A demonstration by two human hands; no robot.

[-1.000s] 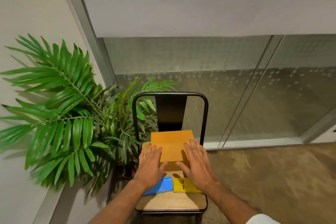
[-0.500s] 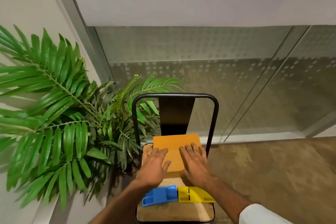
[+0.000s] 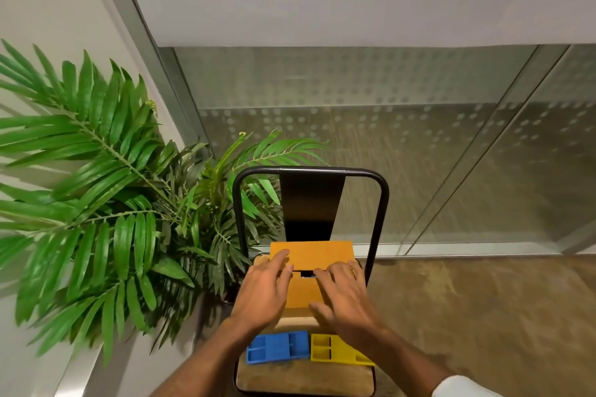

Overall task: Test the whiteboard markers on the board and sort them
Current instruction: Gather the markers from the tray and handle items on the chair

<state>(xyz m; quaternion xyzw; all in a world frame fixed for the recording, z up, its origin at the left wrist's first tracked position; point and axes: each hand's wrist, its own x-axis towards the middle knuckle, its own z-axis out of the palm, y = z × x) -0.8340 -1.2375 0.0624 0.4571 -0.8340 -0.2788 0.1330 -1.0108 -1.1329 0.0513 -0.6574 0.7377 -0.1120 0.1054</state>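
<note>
Chair (image 3: 303, 380) with a pale wooden seat and a black metal frame stands close to a glass wall (image 3: 354, 138) printed with rows of frosted dots. On the back half of the seat lies an orange box (image 3: 303, 295), flat and square to the chair. Its flap (image 3: 312, 253) sits at the far end, nearest the black backrest, and a narrow dark gap shows between the flap and the body of the box. What is inside that gap cannot be made out, so the markers themselves are not to be seen.

The left hand (image 3: 264, 290) lies on the left side of the box, fingers stretched forward and fairly straight, their tips on the near edge of the flap and the thumb spread toward the middle. The right hand (image 3: 345, 296) lies on the right side, fingers lightly bent with the tips at the same seam, the thumb resting lower on the lid. Both hands are released and press down on the box; neither wraps round it.

At the front of the seat, nearer the person, a blue tray (image 3: 277, 347) and a yellow tray (image 3: 335, 351) lie side by side, blue on the left, each moulded with small compartments. The right forearm crosses above the yellow tray's far corner, and a white sleeve (image 3: 464, 387) shows at the lower edge.

A leafy green plant (image 3: 96, 187) fills the corner to the left of the chair, some fronds reaching behind the frame. The floor (image 3: 483, 316) to the right is mottled brown.
</note>
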